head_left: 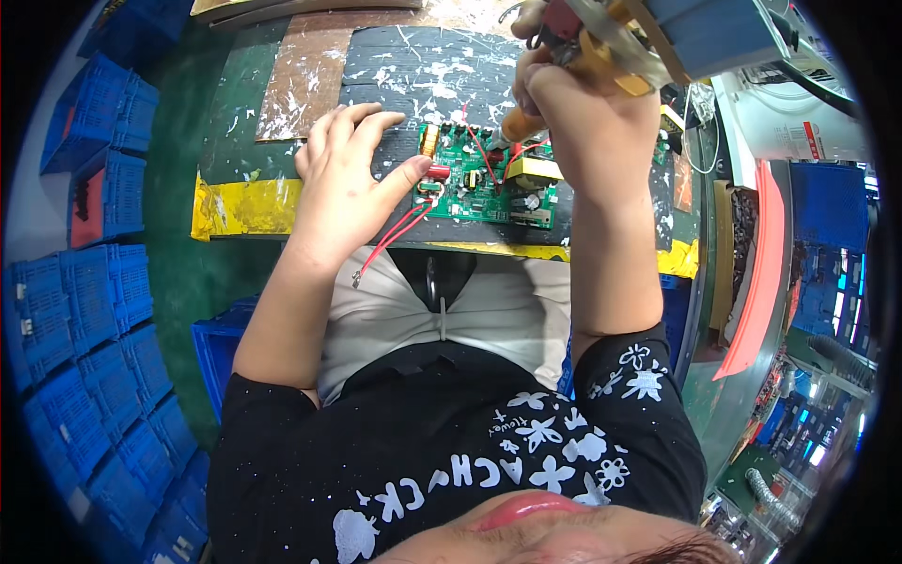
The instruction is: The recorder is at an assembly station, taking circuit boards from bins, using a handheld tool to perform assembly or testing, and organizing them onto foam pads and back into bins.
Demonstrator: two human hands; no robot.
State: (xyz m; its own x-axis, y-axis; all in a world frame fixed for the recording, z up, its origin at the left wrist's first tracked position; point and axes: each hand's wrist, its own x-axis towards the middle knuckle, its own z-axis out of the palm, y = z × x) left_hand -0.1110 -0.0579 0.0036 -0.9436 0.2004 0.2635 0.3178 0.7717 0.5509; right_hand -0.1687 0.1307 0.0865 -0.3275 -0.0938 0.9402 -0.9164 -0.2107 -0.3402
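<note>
A green circuit board (460, 205) lies flat at the near edge of the workbench, crowded with coils, capacitors and a yellow transformer (537, 169). My left hand (343, 193) rests palm down at the board's left end, fingers spread on the bench and thumb tip by a red component. Two red wires (395, 231) trail from the board over the bench edge. My right hand (592, 132) is wrapped round a glue gun (615, 56). Its tan nozzle (519, 126) points down at the far middle of the board; the exact contact at the tip is hard to make out.
White splatters cover the dark bench top (404, 66), with yellow tape (249, 209) along its near edge. A blue box-shaped thing (709, 33) sits beside the gun at upper right. Stacked blue crates (94, 301) stand left; a pink sheet (763, 273) lies right.
</note>
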